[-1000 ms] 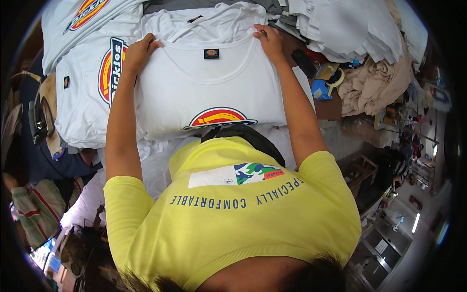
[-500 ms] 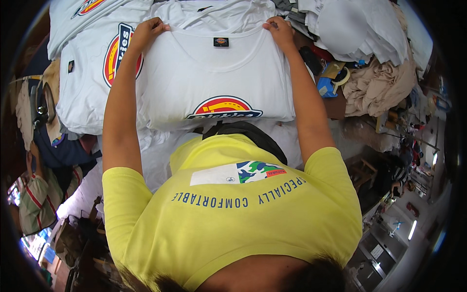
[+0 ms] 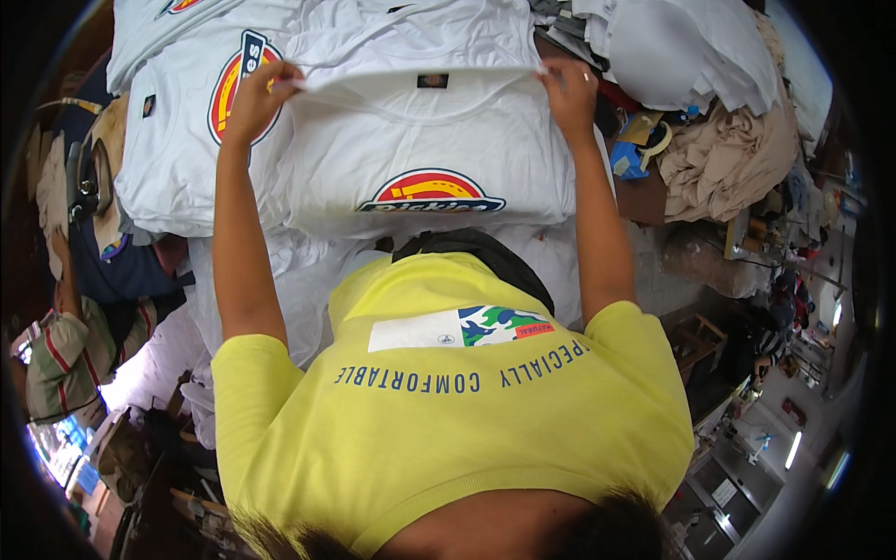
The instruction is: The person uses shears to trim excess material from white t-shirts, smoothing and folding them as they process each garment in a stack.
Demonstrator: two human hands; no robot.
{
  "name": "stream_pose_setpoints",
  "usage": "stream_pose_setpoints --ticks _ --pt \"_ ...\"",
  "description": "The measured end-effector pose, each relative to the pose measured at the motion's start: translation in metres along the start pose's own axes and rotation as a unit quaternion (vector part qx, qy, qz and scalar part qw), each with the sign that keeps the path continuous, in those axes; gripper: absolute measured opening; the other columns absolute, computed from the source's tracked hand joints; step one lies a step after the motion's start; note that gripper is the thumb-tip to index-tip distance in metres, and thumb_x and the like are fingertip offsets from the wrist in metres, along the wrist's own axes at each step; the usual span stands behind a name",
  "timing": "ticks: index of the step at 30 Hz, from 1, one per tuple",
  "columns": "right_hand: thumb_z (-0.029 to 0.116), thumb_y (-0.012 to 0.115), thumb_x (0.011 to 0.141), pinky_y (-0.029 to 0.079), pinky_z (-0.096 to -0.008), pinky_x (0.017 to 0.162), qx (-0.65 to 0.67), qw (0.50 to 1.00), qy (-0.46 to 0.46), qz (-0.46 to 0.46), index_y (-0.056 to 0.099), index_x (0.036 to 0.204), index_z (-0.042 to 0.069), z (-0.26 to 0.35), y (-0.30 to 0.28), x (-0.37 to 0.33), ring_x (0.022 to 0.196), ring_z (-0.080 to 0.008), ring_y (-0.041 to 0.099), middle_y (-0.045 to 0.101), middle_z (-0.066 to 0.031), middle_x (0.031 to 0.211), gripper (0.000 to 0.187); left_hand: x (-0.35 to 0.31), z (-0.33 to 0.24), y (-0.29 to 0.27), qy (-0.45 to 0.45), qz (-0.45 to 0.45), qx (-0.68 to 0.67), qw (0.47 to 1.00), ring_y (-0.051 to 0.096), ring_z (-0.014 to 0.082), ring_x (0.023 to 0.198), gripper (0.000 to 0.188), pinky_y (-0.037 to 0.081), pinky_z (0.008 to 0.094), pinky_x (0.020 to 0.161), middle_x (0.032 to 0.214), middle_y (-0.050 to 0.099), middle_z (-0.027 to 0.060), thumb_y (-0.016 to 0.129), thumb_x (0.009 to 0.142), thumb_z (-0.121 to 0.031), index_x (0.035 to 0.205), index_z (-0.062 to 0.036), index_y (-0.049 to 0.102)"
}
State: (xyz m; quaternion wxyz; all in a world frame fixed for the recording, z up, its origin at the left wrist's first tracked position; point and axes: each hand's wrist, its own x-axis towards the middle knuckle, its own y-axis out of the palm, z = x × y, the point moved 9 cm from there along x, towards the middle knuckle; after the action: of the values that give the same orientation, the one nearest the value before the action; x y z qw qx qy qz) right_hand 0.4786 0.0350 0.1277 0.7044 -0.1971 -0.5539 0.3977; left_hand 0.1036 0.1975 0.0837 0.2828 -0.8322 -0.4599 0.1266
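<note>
A white T-shirt point(image 3: 401, 145) with a red, yellow and navy printed emblem lies folded in front of me. It has a small black label inside its wide neckline. My left hand point(image 3: 257, 103) pinches the far left corner of the shirt, at the shoulder. At the far right corner, my right hand point(image 3: 569, 96) grips the cloth between thumb and fingers. The far edge is pulled taut between both hands and lifted a little, with the neckline sagging below it. The right hand is slightly blurred.
White printed shirts point(image 3: 177, 163) are stacked at the left. Beige cloth point(image 3: 723, 168) heaps at the right, near a tape roll point(image 3: 656, 142) and a blue packet point(image 3: 628, 161). White garments point(image 3: 737, 56) pile at the far right. Another person in a striped garment point(image 3: 65, 359) is at the left, beside an iron point(image 3: 93, 182).
Both hands have come nearer to me and spread slightly apart, drawing the shirt's far edge up and taut. The neckline, flat before, now hangs in a fold.
</note>
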Motion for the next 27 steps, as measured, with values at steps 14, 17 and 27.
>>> stream_pose_setpoints --ticks 14,17,27 --pt "0.001 0.057 0.074 0.035 -0.0355 0.089 -0.043 0.995 0.04 0.084 0.06 0.093 0.01 0.053 -0.008 -0.156 0.102 -0.0196 0.051 0.059 -0.0002 0.102 0.021 -0.164 -0.034 0.073 0.065 -0.16 0.233 0.957 0.051 0.0187 0.104 0.012 0.03 0.0418 0.095 0.096 0.061 -0.0035 0.062 0.076 -0.008 0.085 -0.0145 0.063" --pt "0.001 0.057 0.074 0.035 -0.035 0.089 -0.038 0.996 0.049 0.066 0.06 0.093 0.01 0.05 -0.007 -0.161 0.102 -0.0196 0.051 0.059 -0.0003 0.103 0.021 -0.167 -0.031 0.075 0.066 -0.161 0.236 0.956 0.051 0.019 0.105 0.013 0.029 0.0425 0.096 0.097 0.061 -0.0032 0.062 0.076 -0.007 0.087 -0.0143 0.063" --pt "0.007 0.065 0.071 0.036 -0.0359 0.084 -0.078 0.994 0.074 0.003 0.057 0.098 0.012 0.047 -0.018 -0.166 0.093 -0.0209 0.051 0.056 -0.0029 0.091 0.029 -0.17 -0.023 0.076 0.045 -0.182 0.214 0.959 0.048 0.0227 0.108 0.024 0.028 0.0427 0.098 0.104 0.058 0.002 0.064 0.075 -0.009 0.099 -0.0135 0.06"
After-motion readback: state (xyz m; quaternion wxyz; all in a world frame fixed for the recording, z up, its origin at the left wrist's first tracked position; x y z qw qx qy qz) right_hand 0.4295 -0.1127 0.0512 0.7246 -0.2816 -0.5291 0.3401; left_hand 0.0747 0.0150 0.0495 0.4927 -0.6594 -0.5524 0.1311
